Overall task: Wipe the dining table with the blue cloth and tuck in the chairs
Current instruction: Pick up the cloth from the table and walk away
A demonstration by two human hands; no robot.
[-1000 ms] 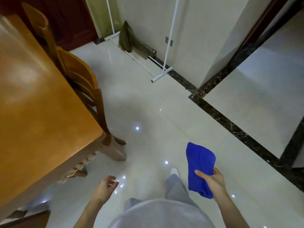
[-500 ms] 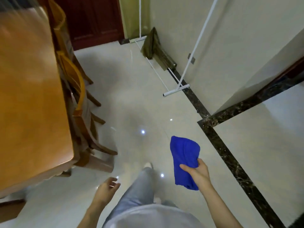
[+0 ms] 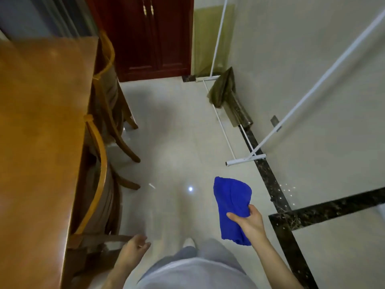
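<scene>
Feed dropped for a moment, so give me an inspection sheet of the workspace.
Surface: wooden table, glossy, at left.
Job's things: blue cloth bunched, off the table; near chair and far chair with backs close to the table edge.
Clutter: olive bundle on the floor.
Grippers: right hand grips the cloth; left hand loose, holds nothing.
Cables: nothing seen.
Surroundings: white rack, red door.

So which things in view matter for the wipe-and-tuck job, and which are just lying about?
For the job: blue cloth, gripped in the right hand; dining table; near chair; far chair; left hand, free.
Lying about: white floor stand; olive cloth against the wall; dark red door.
</scene>
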